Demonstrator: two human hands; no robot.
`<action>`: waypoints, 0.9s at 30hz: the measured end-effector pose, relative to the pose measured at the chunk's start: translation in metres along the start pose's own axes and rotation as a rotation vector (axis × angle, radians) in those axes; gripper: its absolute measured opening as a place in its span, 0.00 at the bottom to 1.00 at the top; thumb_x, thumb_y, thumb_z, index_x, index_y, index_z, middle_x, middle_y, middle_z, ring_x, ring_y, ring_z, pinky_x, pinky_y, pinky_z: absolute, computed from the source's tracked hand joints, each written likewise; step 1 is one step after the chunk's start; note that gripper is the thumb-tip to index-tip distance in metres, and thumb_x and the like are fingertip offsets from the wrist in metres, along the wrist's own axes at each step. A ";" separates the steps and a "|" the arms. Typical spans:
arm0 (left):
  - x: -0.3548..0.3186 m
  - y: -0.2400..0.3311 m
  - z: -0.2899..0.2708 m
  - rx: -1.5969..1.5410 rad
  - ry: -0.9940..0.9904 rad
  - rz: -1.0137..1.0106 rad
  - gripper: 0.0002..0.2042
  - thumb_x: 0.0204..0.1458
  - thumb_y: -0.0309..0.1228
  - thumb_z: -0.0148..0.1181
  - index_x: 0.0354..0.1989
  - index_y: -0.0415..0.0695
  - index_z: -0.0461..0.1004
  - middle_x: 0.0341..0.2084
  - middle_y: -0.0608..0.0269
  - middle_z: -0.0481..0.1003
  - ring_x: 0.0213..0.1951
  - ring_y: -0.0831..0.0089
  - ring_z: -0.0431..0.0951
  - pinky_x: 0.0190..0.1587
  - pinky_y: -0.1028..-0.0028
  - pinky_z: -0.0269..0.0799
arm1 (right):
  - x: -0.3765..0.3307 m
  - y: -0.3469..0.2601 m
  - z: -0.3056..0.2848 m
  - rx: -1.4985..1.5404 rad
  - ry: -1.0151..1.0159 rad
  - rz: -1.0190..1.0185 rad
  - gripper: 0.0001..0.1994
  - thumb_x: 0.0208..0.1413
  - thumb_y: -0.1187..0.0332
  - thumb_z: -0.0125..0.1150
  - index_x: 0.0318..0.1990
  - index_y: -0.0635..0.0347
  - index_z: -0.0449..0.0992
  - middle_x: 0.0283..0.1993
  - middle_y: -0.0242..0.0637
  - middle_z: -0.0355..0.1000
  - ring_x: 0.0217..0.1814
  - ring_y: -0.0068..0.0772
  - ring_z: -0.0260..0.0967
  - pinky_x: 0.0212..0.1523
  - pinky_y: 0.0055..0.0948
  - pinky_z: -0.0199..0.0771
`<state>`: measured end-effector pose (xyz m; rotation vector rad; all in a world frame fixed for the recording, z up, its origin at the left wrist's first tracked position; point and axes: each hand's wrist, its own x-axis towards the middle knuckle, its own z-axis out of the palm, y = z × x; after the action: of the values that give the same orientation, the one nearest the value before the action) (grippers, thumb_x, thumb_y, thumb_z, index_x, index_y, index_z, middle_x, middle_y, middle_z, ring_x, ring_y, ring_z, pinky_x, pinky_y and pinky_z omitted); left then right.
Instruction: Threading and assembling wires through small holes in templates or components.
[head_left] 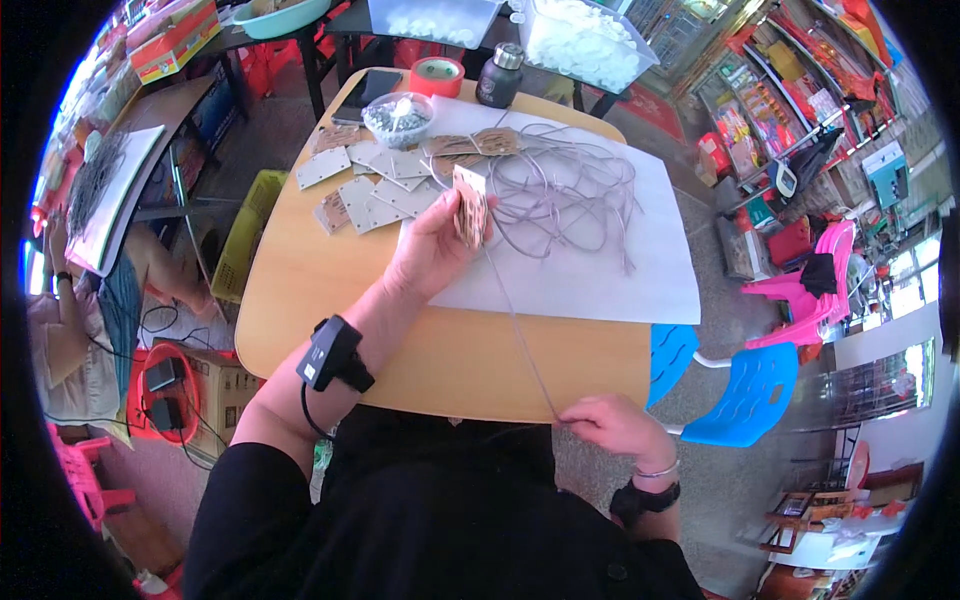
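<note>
My left hand (437,240) is closed round a small flat card (469,205) with holes in it, tilted up over the table. From the card a thin grey cord (519,325) runs taut down toward me. Its lower end is pinched in my right hand (607,423), just past the table's near edge. Beyond the card, a loose tangle of the same grey cord (570,190) spreads over a white sheet (620,285). Several pale square cards with holes (360,205) lie in a loose pile left of my left hand, and brown pieces (490,142) rest behind it.
At the table's back stand a clear bowl of small grey pieces (397,122), a roll of red tape (437,77), a dark bottle (499,78) and a phone (370,93). A blue chair (745,395) is close by at right. Another person (75,330) sits at left.
</note>
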<state>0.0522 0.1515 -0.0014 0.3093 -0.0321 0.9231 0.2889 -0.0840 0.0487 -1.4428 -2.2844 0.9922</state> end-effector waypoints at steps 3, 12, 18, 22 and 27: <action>0.002 0.008 0.006 -0.013 0.256 0.066 0.11 0.58 0.34 0.50 0.45 0.42 0.69 0.39 0.54 0.75 0.36 0.70 0.75 0.44 0.69 0.70 | -0.015 -0.007 -0.021 0.065 0.160 0.425 0.07 0.53 0.72 0.56 0.39 0.59 0.75 0.26 0.36 0.71 0.25 0.28 0.68 0.27 0.29 0.68; -0.011 0.026 0.022 0.302 -0.325 -0.099 0.13 0.48 0.40 0.58 0.23 0.44 0.67 0.20 0.61 0.69 0.24 0.69 0.63 0.27 0.73 0.56 | 0.055 0.022 -0.050 -0.216 1.018 0.218 0.10 0.53 0.72 0.56 0.42 0.62 0.73 0.39 0.40 0.67 0.42 0.35 0.65 0.43 0.32 0.65; -0.014 0.023 0.017 0.260 -0.460 -0.072 0.13 0.47 0.40 0.59 0.21 0.45 0.67 0.19 0.59 0.70 0.23 0.69 0.63 0.26 0.73 0.56 | 0.169 -0.022 -0.021 -0.340 0.734 -0.130 0.18 0.46 0.63 0.63 0.45 0.57 0.72 0.44 0.40 0.65 0.47 0.42 0.61 0.51 0.39 0.61; -0.014 0.026 0.021 0.240 -0.461 -0.092 0.11 0.47 0.38 0.59 0.23 0.45 0.67 0.21 0.56 0.72 0.23 0.69 0.65 0.26 0.73 0.58 | 0.188 0.011 -0.012 -0.423 0.527 -0.099 0.15 0.46 0.65 0.61 0.42 0.57 0.72 0.44 0.39 0.67 0.45 0.44 0.65 0.48 0.40 0.65; -0.012 0.034 0.019 0.155 -0.437 -0.027 0.11 0.49 0.37 0.58 0.25 0.43 0.68 0.22 0.54 0.72 0.23 0.68 0.65 0.27 0.72 0.59 | 0.179 0.060 -0.050 -0.360 0.459 0.153 0.08 0.49 0.70 0.52 0.36 0.59 0.74 0.38 0.44 0.70 0.40 0.49 0.69 0.40 0.43 0.70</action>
<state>0.0205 0.1559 0.0235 0.6501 -0.3580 0.8188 0.2735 0.1089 0.0215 -1.7830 -2.0945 0.2374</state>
